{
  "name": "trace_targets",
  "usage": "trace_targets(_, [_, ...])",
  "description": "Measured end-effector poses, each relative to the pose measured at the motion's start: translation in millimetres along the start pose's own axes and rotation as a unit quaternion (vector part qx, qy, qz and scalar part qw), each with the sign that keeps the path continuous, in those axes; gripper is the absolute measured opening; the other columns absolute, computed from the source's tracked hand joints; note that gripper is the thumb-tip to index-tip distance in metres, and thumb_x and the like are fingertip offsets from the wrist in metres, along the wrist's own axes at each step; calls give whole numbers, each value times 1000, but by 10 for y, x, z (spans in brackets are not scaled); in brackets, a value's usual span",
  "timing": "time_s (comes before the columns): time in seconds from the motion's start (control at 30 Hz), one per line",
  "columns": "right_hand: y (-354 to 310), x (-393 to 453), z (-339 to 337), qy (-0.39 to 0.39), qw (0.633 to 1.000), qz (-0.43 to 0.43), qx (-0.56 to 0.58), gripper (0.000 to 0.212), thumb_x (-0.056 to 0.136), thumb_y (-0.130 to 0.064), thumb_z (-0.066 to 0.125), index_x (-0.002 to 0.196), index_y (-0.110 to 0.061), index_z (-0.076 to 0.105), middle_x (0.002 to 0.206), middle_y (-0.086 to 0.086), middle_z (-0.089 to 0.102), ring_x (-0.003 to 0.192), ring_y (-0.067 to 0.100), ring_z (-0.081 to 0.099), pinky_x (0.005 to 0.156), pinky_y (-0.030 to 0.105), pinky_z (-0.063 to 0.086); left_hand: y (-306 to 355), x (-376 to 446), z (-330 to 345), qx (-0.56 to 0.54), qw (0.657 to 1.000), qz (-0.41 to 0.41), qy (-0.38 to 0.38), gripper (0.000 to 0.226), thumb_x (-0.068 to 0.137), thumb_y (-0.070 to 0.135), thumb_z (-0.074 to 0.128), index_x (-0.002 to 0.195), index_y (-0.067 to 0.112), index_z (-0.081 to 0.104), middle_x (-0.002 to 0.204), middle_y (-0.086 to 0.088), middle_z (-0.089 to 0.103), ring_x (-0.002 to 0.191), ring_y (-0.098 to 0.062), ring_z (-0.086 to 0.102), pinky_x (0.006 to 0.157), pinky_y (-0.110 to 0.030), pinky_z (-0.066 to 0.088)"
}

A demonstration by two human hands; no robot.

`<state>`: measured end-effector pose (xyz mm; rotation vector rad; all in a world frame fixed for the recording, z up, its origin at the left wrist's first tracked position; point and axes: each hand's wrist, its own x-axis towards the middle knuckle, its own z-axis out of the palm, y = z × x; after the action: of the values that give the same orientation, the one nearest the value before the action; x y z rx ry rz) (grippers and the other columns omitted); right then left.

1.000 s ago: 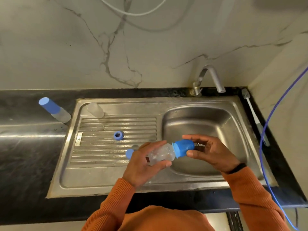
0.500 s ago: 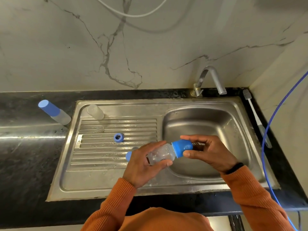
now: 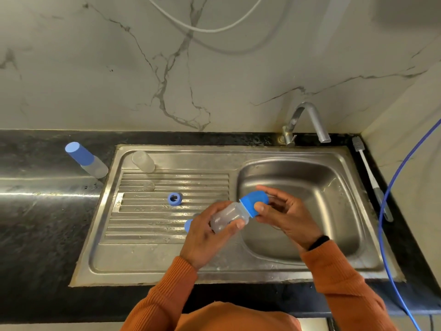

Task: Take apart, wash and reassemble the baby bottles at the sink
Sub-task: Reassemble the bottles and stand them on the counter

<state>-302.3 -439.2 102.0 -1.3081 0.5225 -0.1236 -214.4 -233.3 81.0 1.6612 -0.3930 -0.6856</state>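
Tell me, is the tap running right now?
Off, as far as shows: no stream falls from the tap spout, and the sink basin below shows no water stream.

Wore a rust-orange ribbed knit sweater with long sleeves [image 3: 343, 285] ending in snug cuffs at both wrists, plus a narrow black band [image 3: 318, 242] around the right wrist just above its cuff, both hands left bare.

White veined marble wall [image 3: 95, 68]; black stone counter [image 3: 35, 223]; steel tap [image 3: 307, 120].
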Motion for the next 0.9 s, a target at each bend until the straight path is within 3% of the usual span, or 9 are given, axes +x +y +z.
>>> trace_targets(0.13, [64,88,323,-2,999,32,26,72,66,-20,90,133,-15,64,111,16,77,104,30,75,89,46,62,-13,9,12,-159,984,-70,36,45,87,55,75,119,24,74,111,-13,75,105,-33,72,86,-61,61])
trace_targets(0.17, [87,107,404,-7,999,45,12,70,66,-21,91,130,-14,65,112,14,78,104,28,75,89,45,63,-18,-2,-19,-183,979,-85,42,47,89,57,72,120,21,74,112,-16,74,104,-33,72,84,-59,62])
trace_targets(0.27, [139,199,700,-15,996,88,-20,62,66,-32,92,121,-13,70,109,10,79,101,23,77,86,40,64,-4,-26,-149,-202,970,-114,75,53,88,71,64,113,25,76,108,-16,74,91,-22,71,73,-34,62])
trace_targets(0.37, [150,350,974,-20,993,110,-26,54,69,-38,89,114,-12,74,106,9,80,100,23,77,87,39,63,-19,1,-314,-207,964,-141,90,47,93,71,51,110,36,77,103,-8,78,88,-15,75,66,-26,58])
trace_targets(0.43, [139,451,1137,-31,993,112,-37,53,71,-39,89,114,-13,75,107,7,80,103,23,76,90,41,62,-53,13,-469,-195,963,-147,111,41,97,64,46,106,39,78,102,-3,80,90,-14,75,67,-28,59])
trace_targets(0.53, [121,593,1415,-72,988,118,-71,56,70,-45,88,116,-17,75,105,2,80,100,18,77,84,34,62,-111,-17,-786,-172,966,-123,149,35,102,51,51,110,32,79,106,-1,79,98,-16,75,75,-30,60])
trace_targets(0.67, [157,816,1892,-111,979,128,-111,31,82,-28,86,110,-19,75,99,-4,81,93,11,77,74,24,61,-168,-89,-1340,-129,966,-76,212,32,96,46,61,123,31,70,110,-1,77,97,-14,75,71,-23,59])
trace_targets(0.8, [280,1071,2476,-126,970,130,-160,30,79,-18,89,104,-17,73,99,0,80,92,13,77,76,27,62,-367,-149,-1970,-35,967,-80,238,43,93,47,64,132,28,62,123,1,71,114,-17,66,99,-44,55])
trace_targets(0.9, [428,1271,2957,-158,960,113,-203,29,82,-11,86,108,-12,71,108,6,77,103,21,74,85,34,61,-522,-146,-2412,17,959,-85,271,40,98,36,66,136,23,64,123,-2,71,115,-17,65,104,-48,53])
